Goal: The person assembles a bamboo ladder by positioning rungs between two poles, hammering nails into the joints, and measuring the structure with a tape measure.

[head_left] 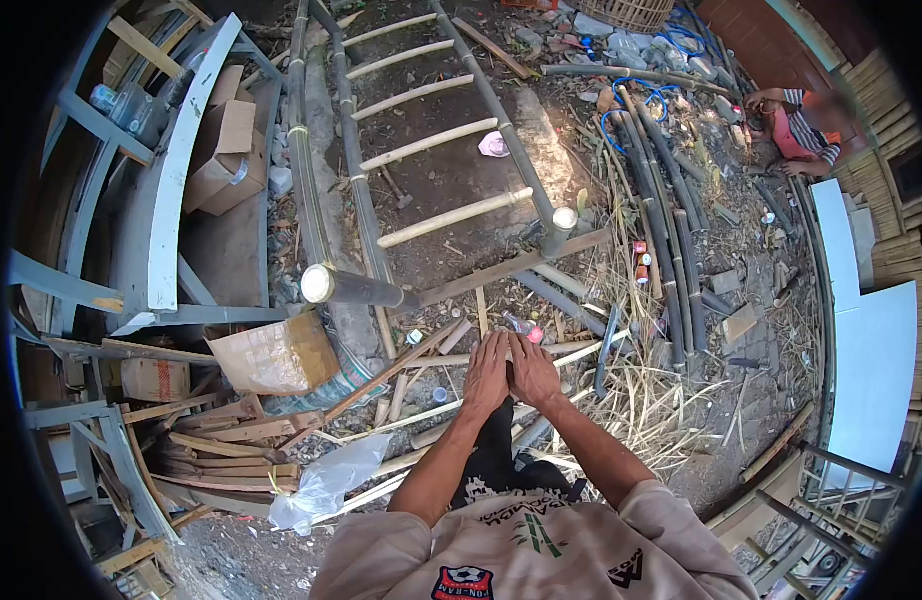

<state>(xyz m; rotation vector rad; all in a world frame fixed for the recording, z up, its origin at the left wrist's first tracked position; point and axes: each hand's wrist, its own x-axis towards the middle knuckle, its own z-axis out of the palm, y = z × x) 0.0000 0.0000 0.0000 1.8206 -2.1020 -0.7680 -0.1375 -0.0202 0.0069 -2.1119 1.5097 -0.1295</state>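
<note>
My left hand (487,371) and my right hand (530,370) are side by side in front of me, the inner edges of their fingers nearly meeting. The fingers of both are closed and bent forward and down; I cannot tell what they hold beneath. Just beyond the fingertips lies a clear plastic bottle with a pink part (529,331). Past it a bamboo ladder (446,222) with dark poles and several pale rungs stretches away from me. A wooden plank (471,276) crosses near its close end. Pale bamboo strips (649,422) are strewn to the right of my hands.
To the left are a grey-blue wooden bench frame (189,165), a cardboard box (276,353), stacked wood scraps (231,455) and a plastic bag (333,482). Dark bamboo poles (665,230) and red cans (642,262) lie right of the ladder. Another person (803,130) sits at far right.
</note>
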